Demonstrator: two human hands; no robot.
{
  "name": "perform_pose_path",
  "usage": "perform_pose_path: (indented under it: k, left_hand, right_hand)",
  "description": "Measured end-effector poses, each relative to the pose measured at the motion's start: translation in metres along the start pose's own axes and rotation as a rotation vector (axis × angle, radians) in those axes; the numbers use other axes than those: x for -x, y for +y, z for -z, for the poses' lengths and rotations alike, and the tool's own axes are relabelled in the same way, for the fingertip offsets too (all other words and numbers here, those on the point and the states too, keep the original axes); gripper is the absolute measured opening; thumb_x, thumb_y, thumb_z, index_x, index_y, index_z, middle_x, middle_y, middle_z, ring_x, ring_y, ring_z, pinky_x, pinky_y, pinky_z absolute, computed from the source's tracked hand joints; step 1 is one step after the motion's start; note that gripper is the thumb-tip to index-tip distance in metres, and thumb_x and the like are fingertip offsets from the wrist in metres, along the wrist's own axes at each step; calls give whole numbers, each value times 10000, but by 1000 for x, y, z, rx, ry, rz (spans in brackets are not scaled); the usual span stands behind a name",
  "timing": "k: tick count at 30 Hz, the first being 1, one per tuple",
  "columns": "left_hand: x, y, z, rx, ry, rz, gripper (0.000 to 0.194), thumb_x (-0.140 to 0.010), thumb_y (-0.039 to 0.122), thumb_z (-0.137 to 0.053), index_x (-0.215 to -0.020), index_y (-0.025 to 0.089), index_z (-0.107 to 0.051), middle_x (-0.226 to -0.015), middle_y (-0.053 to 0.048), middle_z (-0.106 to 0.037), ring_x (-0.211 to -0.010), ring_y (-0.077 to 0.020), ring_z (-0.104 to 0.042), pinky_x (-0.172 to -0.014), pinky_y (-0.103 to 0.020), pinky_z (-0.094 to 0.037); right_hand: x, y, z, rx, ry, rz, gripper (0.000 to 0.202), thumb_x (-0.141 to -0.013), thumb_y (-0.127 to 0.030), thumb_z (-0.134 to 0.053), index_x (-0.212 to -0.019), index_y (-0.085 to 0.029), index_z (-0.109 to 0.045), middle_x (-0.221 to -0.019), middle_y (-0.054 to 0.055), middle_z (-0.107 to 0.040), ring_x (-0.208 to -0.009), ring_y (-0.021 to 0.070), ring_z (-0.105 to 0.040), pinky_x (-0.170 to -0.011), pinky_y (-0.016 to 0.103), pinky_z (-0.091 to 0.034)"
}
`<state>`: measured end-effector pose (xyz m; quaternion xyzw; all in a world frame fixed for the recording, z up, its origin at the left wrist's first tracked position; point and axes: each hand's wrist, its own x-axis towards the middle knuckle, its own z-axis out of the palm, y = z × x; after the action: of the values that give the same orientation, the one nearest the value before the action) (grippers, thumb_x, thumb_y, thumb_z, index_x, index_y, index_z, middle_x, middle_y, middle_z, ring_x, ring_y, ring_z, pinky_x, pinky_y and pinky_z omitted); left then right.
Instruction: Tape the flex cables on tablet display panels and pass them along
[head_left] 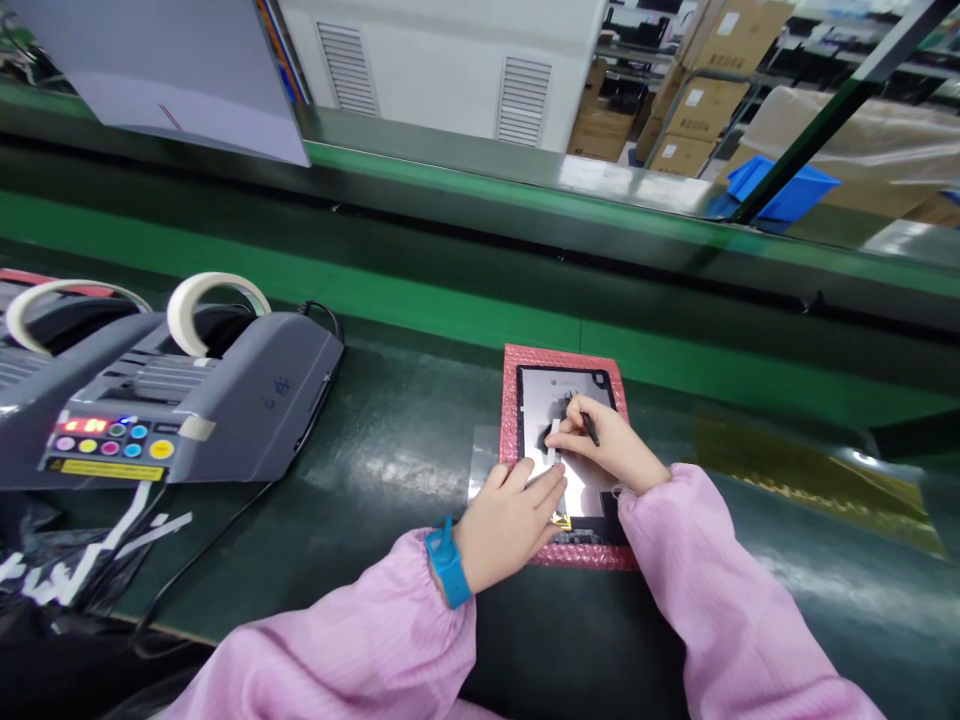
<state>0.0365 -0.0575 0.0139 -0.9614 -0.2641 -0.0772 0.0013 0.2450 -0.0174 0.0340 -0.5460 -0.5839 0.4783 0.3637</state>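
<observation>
Green worktop (405, 400), tablet-like device (583, 482) on pink bubble wrap (510, 405), left hand (508, 522) with open grip, fingers resting on the device, right hand (611, 442) with grip pinched on white strip (552, 456) and holding dark tool (591, 430), tape dispenser (255, 400) at left

Pretty open green table (386, 400) between the tape dispenser (255, 400) and the pink bubble wrap (510, 400); the dispenser blocks the left.
</observation>
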Motion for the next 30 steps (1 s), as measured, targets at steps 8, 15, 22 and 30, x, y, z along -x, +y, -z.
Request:
perform_pose_path:
  k: [8, 15, 22, 30]
  left_hand:
    - [0, -2, 0, -1, -9, -30, 468, -1031, 463, -574, -1406, 185, -616, -1495, -109, -596, -1210, -275, -550, -943, -383, -375]
    - [0, -1, -3, 2, 9, -40, 447, -1043, 443, -553, -1388, 170, -632, -1508, -98, -592, -1242, -273, -546, -973, -398, -387]
    - [-1, -3, -4, 4, 35, -66, 437, -1052, 439, -541, -1363, 149, -643, -1485, -99, -615, -1293, -275, -534, -1025, -396, -368]
    - [-1, -8, -7, 29, 43, -101, 426, -1061, 417, -516, -1366, 138, -620, -1472, -108, -622, -1400, -276, -482, -1114, -426, -331]
  right_hand:
    - [0, 5, -5, 31, 40, 5, 636, -718, -706, -790, -738, -270, -328, -706, -7, -667, -708, 209, -661, -718, 356, -483]
    - [-2, 11, -9, 58, 86, 17, 614, -737, -686, -791, -749, -268, -341, -738, 3, -695, -703, 213, -667, -720, 362, -480]
    - [-2, 12, -11, 91, 98, 7, 623, -721, -711, -790, -739, -268, -352, -738, 7, -696, -704, 219, -664, -711, 363, -468]
    - [-1, 15, -10, 110, 92, 0, 586, -759, -647, -792, -758, -268, -345, -783, 17, -706, -733, 224, -673, -730, 366, -466]
